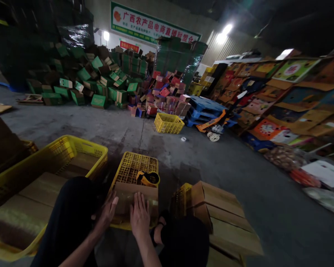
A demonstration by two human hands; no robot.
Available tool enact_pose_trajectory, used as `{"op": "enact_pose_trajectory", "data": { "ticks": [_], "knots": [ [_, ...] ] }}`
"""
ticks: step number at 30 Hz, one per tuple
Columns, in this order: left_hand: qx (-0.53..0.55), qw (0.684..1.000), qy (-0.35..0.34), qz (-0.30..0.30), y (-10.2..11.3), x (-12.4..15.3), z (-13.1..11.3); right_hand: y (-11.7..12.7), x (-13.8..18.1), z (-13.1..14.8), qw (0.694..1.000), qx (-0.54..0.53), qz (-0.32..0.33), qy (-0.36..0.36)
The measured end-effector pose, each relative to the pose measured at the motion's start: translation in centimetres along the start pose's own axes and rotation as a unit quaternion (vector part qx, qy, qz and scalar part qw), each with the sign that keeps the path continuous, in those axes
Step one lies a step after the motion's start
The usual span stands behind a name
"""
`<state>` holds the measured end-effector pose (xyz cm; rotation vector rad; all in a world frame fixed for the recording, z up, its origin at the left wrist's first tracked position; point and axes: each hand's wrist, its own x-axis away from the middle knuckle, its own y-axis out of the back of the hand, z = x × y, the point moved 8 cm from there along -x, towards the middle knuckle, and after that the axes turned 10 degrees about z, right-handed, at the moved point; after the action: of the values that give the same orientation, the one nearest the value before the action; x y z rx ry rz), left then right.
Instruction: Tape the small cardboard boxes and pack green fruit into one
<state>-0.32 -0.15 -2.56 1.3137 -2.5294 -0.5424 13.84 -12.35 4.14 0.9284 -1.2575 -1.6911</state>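
A brown cardboard box (125, 187) lies on an upturned yellow plastic crate (135, 163) between my knees. Flat on its top, fingers stretched out, rests my right hand (140, 214). My left hand (108, 211) lies along the box's left side, its fingers extended and partly hidden. Neither hand grips anything. Beyond the box, a yellow and black tape dispenser (148, 178) sits on the crate. Shiny clear tape seems to run across the box top.
At left stands a large yellow crate (97, 148) holding taped cardboard boxes (41, 187). To my right are stacked flattened cartons (225, 207). Ahead are a yellow basket (169, 124), a tape roll (183, 139), a pallet jack (213, 124) and heaped green boxes (98, 101).
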Motion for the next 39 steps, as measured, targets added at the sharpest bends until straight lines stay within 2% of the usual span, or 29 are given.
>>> {"op": "enact_pose_trajectory", "data": {
  "ticks": [6, 10, 14, 18, 22, 27, 29, 33, 39],
  "knots": [
    [-0.114, 0.993, -0.038, 0.008, -0.7, 0.0, -0.1, 1.2, 1.2, -5.9, 0.996, 0.023, -0.006, -0.088],
    [-0.217, 0.974, -0.059, 0.006, -1.4, -0.4, 0.1, 0.8, 1.3, -8.1, 0.992, -0.004, -0.016, -0.128],
    [-0.301, 0.950, -0.078, 0.005, -2.1, -0.8, -0.4, 0.0, 1.2, -8.8, 0.990, -0.041, -0.039, -0.132],
    [-0.341, 0.932, -0.119, 0.013, -3.3, -0.7, -2.3, -0.4, 1.1, -9.2, 0.986, -0.063, -0.056, -0.142],
    [-0.345, 0.918, -0.191, 0.027, -5.9, 0.2, -5.7, -0.2, 0.9, -9.9, 0.982, -0.078, -0.075, -0.153],
    [-0.377, 0.887, -0.261, 0.050, -10.0, 1.2, -10.1, -0.4, 0.6, -10.8, 0.979, -0.101, -0.069, -0.162],
    [-0.387, 0.879, -0.274, 0.051, -11.0, 1.3, -11.2, -0.5, 0.5, -11.2, 0.978, -0.118, -0.059, -0.159],
    [-0.406, 0.867, -0.288, 0.031, -11.4, 1.6, -11.9, -0.3, 0.4, -11.5, 0.972, -0.169, -0.028, -0.158],
    [-0.434, 0.852, -0.294, 0.002, -11.4, 2.4, -11.8, 1.2, 1.2, -11.4, 0.955, -0.232, -0.046, -0.180]
  ]
}}
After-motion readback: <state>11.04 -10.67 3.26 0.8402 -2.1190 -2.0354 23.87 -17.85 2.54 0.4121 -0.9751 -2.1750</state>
